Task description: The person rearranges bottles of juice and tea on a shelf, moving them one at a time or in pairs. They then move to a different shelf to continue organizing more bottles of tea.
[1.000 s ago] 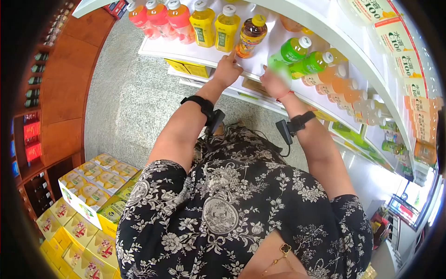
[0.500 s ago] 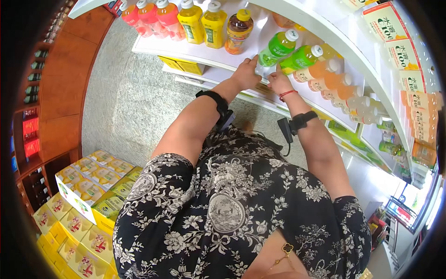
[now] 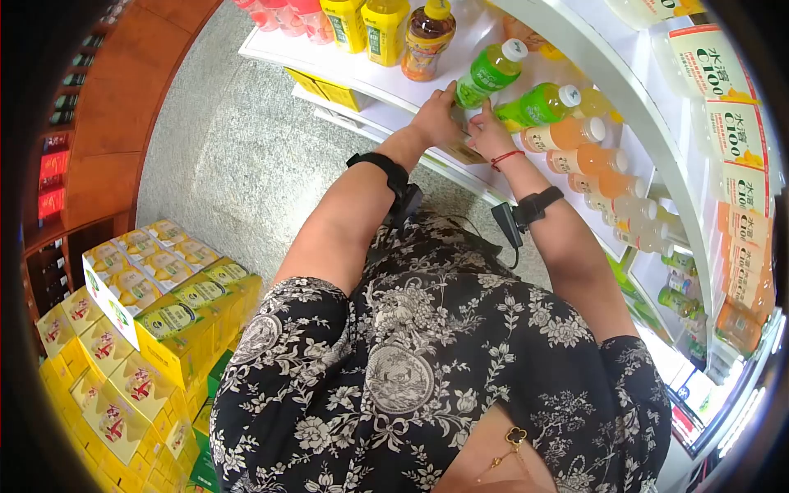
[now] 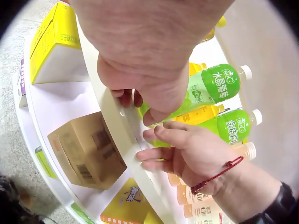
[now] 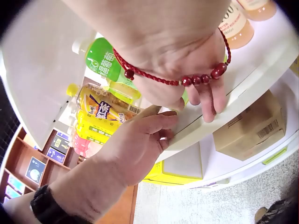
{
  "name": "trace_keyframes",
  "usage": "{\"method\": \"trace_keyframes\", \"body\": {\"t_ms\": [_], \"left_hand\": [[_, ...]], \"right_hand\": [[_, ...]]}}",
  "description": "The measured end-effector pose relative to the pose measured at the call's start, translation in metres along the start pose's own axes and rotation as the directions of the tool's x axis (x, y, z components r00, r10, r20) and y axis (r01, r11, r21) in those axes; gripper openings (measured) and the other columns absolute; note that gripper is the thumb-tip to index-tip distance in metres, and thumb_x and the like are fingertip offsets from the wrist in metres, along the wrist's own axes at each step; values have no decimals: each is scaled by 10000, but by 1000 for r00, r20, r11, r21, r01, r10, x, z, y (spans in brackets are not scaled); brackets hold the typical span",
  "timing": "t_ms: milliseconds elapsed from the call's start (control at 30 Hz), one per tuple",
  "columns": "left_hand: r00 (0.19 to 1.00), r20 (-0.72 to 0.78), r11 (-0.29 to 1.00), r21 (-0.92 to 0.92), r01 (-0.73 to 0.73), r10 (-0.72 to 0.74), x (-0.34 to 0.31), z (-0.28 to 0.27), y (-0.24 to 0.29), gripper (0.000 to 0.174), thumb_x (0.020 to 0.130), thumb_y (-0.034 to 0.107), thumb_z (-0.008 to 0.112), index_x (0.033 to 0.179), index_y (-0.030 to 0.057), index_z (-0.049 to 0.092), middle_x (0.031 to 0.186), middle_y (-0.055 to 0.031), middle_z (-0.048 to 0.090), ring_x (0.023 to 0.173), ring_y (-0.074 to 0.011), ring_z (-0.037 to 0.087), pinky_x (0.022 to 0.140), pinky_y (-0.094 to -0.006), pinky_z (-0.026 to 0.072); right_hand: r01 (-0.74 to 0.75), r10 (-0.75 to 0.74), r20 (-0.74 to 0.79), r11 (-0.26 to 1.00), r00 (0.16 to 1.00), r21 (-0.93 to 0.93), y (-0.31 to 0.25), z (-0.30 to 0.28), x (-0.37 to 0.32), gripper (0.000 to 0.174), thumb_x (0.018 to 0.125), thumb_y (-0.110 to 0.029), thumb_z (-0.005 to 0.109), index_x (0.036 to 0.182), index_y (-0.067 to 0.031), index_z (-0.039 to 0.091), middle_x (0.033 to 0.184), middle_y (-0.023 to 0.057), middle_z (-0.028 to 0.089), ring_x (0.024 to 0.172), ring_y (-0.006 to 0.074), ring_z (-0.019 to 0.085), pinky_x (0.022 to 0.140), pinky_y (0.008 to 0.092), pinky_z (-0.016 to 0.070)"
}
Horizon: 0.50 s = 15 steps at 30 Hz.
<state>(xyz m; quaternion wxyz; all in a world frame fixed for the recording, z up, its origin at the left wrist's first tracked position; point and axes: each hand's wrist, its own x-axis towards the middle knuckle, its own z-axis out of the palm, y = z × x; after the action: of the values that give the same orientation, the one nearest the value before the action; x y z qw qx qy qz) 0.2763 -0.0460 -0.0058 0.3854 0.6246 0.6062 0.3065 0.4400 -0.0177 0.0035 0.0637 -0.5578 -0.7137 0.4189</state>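
A green-labelled bottle [image 3: 491, 74] with a white cap stands near the front edge of the white shelf [image 3: 374, 92]. My left hand [image 3: 436, 122] is at the left of its base, fingers loosely bent; in the left wrist view my left hand [image 4: 145, 70] covers the bottle's lower part. My right hand [image 3: 491, 138] is at its near right side, fingers extended toward the base and shelf edge, as the right hand [image 4: 201, 149] shows there. The fingertips of both hands nearly meet. Whether either grips the bottle is hidden.
A dark tea bottle [image 3: 427, 45] and yellow bottles [image 3: 385, 31] stand left of the hands. Another green bottle [image 3: 534, 107] and several orange ones [image 3: 563, 134] are to the right. A cardboard box [image 4: 88, 151] sits on the lower shelf. Yellow cartons [image 3: 177, 279] are stacked on the left.
My left hand has moved right from beside the dark tea bottle to the green bottle. My right hand has drawn in toward the left hand. The head view has shifted.
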Motion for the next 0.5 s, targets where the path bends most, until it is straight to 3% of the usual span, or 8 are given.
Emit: {"method": "trace_keyframes", "body": {"t_ms": [67, 133, 233, 367, 467, 500], "left_hand": [[1000, -12, 1000, 2, 13, -13, 1, 0, -2, 895, 673, 114, 664, 1426, -5, 196, 1207, -261, 470, 1103, -387, 511, 947, -389, 433], [1000, -19, 1000, 1, 22, -22, 0, -1, 0, 894, 682, 113, 666, 1431, 4, 189, 1224, -258, 459, 1109, -386, 509, 950, -388, 433], [997, -15, 997, 9, 72, -72, -1, -2, 1, 890, 702, 121, 662, 1441, 25, 175, 1245, -248, 445, 1130, -385, 497, 962, -382, 427], [991, -48, 991, -53, 121, -123, 0, -1, -2, 902, 704, 136, 671, 1445, 30, 169, 1249, -250, 444, 1152, -379, 483, 979, -378, 411], [985, -68, 985, -80, 151, -157, 5, 2, -7, 910, 707, 155, 679, 1446, 25, 165, 1234, -256, 456, 1148, -376, 483, 983, -377, 403], [981, -76, 981, -92, 172, -179, 4, 1, -4, 901, 718, 163, 670, 1449, 32, 160, 1236, -259, 454, 1149, -377, 483, 983, -378, 403]], "right_hand": [[12, -12, 3, 1000, 1000, -8, 0, 2, 6, 733, 877, -81, 493, 1442, 34, 40, 1046, 150, 608, 675, 210, 656, 647, 285, 525], [42, -43, -15, 998, 999, -55, 3, 3, 10, 782, 840, -182, 561, 1400, 119, 104, 1007, 162, 634, 943, 294, 613, 836, 355, 479], [61, -60, 14, 994, 998, -96, 4, 2, 14, 789, 839, -180, 561, 1400, 120, 95, 1032, 153, 635, 996, 284, 593, 859, 357, 467], [60, -56, 37, 992, 998, -112, -7, 1, 14, 792, 840, -163, 556, 1403, 119, 76, 1008, 144, 644, 936, 286, 618, 823, 354, 486], [-4, 7, 77, 999, 997, -35, -20, -3, 10, 772, 842, -122, 534, 1406, 114, 62, 963, 145, 653, 818, 267, 649, 740, 343, 514], [-22, 24, 95, 999, 995, -22, -22, -3, 11, 756, 850, -84, 506, 1425, 69, 40, 994, 145, 628, 744, 232, 651, 684, 320, 526]]}}
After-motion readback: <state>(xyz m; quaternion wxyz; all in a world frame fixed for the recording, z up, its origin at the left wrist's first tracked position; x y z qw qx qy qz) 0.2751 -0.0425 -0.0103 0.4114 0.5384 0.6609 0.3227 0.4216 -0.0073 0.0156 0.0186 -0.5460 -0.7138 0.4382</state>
